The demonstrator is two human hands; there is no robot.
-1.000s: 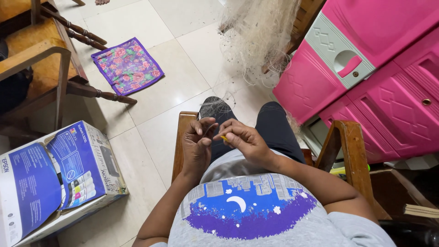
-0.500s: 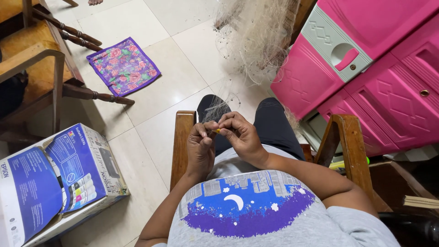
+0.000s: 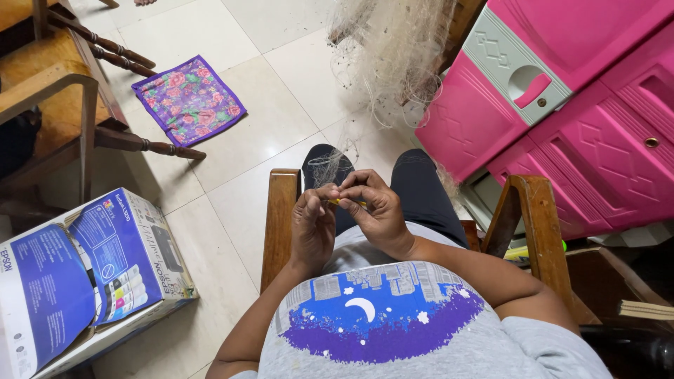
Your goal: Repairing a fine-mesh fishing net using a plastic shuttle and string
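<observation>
Left hand (image 3: pixel 312 228) and right hand (image 3: pixel 375 210) pinch small yellow tool (image 3: pixel 344 202) | fine pale fishing net (image 3: pixel 393 56) strands may snag your fingers.

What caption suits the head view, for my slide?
Seated person's left hand and right hand pinch a small yellow tool amid pale fishing net.

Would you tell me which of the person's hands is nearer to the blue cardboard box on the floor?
Left. The left hand is on the side of the blue cardboard box, apart from it; the right hand lies beyond, farther away.
</observation>
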